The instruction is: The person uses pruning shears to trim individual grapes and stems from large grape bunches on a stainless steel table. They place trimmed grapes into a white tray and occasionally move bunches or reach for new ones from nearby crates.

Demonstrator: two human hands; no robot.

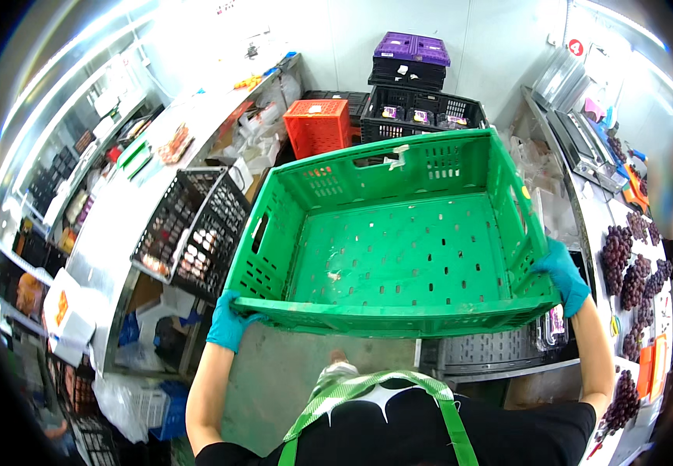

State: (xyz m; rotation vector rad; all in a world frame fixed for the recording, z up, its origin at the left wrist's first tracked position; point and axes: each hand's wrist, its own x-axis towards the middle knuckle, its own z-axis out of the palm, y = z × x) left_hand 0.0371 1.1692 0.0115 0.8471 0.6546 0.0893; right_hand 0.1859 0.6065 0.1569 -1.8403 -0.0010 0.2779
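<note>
A large green plastic crate is held up in front of me, with nothing inside it. Its slotted floor and vented walls face me, and a torn scrap of label clings to the far rim. My left hand, in a teal glove, grips the near left corner, thumb under the rim. At the near right corner my right hand, gloved likewise, holds the side wall; some of its fingers are hidden behind the crate.
Left is a steel table with a tilted black crate. An orange crate, black crates and a purple folded crate stand by the far wall. Grape bunches and a sealing machine occupy the right table.
</note>
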